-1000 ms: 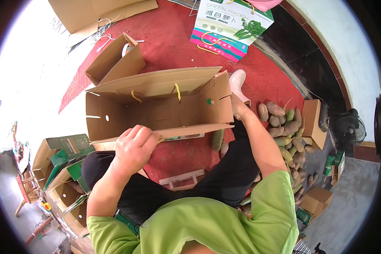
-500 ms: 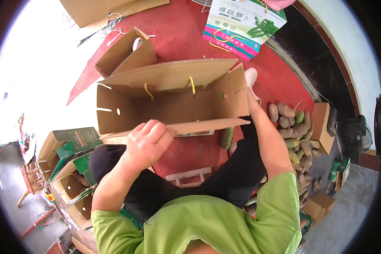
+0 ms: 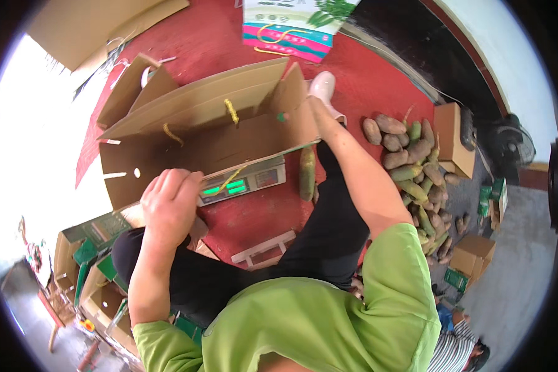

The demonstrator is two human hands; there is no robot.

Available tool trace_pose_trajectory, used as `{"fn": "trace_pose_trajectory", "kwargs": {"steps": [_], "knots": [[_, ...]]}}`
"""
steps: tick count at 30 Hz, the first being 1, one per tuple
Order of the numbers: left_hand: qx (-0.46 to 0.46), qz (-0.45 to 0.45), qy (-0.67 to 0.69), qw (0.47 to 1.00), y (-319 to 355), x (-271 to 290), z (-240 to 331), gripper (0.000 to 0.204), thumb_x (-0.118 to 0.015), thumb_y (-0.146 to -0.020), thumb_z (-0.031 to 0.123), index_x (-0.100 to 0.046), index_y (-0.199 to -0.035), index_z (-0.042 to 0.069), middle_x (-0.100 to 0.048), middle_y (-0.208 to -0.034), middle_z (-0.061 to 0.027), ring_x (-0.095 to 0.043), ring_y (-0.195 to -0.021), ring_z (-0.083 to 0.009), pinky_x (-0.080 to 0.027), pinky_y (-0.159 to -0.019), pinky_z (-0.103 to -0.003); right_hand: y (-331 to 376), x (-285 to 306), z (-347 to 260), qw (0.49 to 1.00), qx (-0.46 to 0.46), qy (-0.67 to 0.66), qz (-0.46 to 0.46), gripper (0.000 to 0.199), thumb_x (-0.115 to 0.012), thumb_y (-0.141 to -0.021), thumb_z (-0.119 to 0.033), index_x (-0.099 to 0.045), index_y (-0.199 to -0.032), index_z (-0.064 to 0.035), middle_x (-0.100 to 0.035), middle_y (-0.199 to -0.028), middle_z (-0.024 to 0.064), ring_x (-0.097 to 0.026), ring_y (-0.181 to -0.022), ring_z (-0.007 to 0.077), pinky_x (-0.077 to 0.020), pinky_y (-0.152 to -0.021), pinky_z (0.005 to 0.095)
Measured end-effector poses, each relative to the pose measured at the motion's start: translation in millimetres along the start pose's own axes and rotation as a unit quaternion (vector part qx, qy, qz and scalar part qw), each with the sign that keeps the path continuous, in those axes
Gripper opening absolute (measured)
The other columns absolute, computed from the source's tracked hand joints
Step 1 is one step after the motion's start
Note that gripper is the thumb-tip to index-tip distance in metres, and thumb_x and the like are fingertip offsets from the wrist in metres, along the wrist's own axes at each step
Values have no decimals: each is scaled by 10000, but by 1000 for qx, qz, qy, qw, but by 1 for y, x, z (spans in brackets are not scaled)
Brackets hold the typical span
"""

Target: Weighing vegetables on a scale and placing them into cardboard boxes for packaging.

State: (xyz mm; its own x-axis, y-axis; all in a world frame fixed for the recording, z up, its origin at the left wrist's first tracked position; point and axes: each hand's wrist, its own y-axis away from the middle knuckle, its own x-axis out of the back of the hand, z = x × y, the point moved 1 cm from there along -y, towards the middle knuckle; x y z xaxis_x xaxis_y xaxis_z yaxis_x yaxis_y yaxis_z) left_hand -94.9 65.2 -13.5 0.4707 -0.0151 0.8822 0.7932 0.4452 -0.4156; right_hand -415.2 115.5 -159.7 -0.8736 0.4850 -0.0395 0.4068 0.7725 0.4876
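Observation:
I hold a large open cardboard box [image 3: 217, 133] with yellow strap handles, tilted up over the red floor mat [image 3: 366, 74]. My left hand [image 3: 170, 201] is closed on the box's near bottom edge. My right hand [image 3: 315, 110] reaches the box's right end, and the side flap hides its fingers. Under the box's near edge shows a weighing scale [image 3: 245, 181] with a lit green display. A long green-brown vegetable [image 3: 307, 173] lies upright beside the scale.
A pile of brown and green vegetables [image 3: 415, 167] lies to my right, with small cardboard boxes [image 3: 452, 139] and a fan [image 3: 514, 142] beyond. A printed carton [image 3: 297, 25] sits at the top. Open green-and-brown boxes [image 3: 87, 254] stand at lower left.
The box has risen and tilted away from me, uncovering the scale beneath its near edge. My left hand moved along with the box's edge.

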Motion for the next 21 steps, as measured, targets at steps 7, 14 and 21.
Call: {"fn": "trace_pose_trajectory", "kwargs": {"steps": [7,14,21], "knots": [[59,-38,-49,996,0,11,-8,453,-751,-679,174,-633,-1105,74,-614,-912,-82,-583,-891,-272,-436,-913,-432,14,27,-35,919,256,297,42,218,-682,-772,-93,-671,-976,-19,-685,-866,105,-640,-761,201,-491,-665,320],[65,-52,-41,996,1,11,-9,502,-762,-663,153,-619,-1135,61,-610,-885,-81,-581,-884,-253,-369,-1011,-449,79,98,-84,945,223,208,122,235,-611,-853,-196,-668,-1007,-28,-670,-839,19,-608,-701,86,-486,-596,249],[30,-34,-53,998,4,7,-12,375,-695,-696,78,-649,-1066,39,-597,-791,-78,-589,-808,-233,-376,-1000,-445,89,175,73,881,187,332,280,173,-650,-761,-175,-704,-863,-46,-691,-845,135,-671,-815,256,-507,-739,349]]}}
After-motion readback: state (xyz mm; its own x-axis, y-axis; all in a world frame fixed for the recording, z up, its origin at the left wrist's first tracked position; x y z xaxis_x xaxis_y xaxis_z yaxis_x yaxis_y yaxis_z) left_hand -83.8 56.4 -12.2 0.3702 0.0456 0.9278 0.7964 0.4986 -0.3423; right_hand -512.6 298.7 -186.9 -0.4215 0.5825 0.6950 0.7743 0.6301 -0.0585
